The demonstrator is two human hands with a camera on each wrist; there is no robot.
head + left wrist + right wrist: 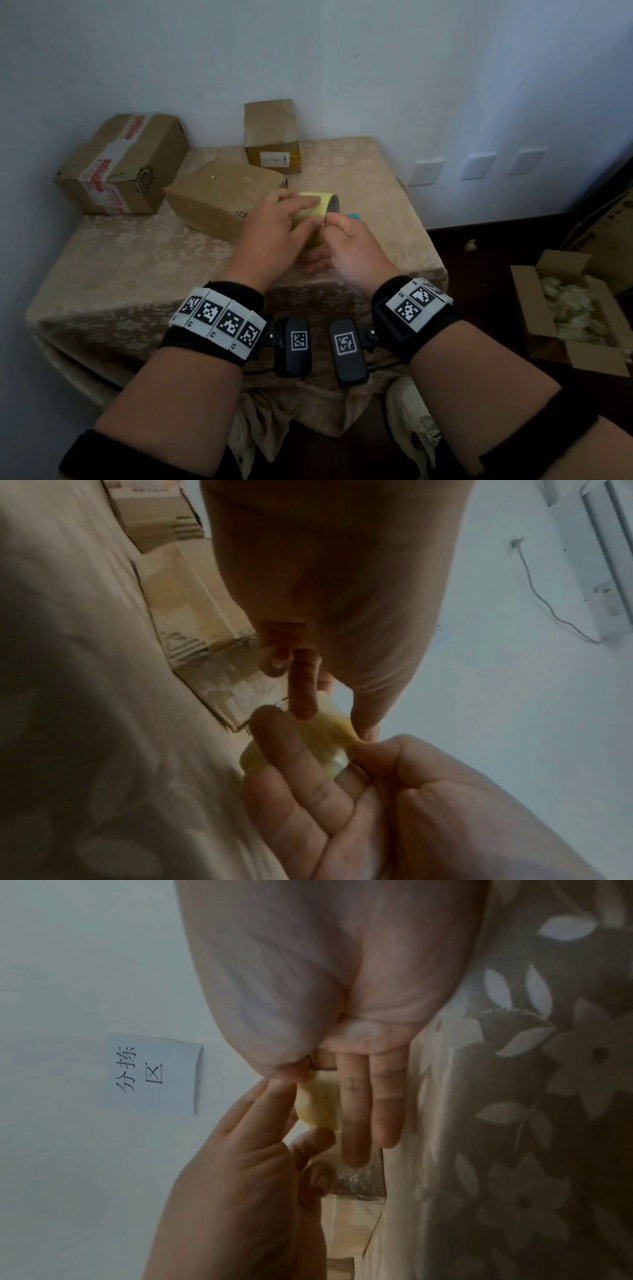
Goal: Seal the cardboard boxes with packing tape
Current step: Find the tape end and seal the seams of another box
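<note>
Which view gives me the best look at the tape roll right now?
The head view: the tape roll shows its yellow band and dark core, held between the left hand and right hand. Both wrist views show only a blurred yellow sliver behind fingers.

Matt cardboard boxes (224, 197) on patterned woven tablecloth (137, 267).

A makeshift parcel-sorting corner in a room: taped cardboard boxes (123, 164) crowd a cloth-draped table (137, 274) against the far white wall (342, 68).
</note>
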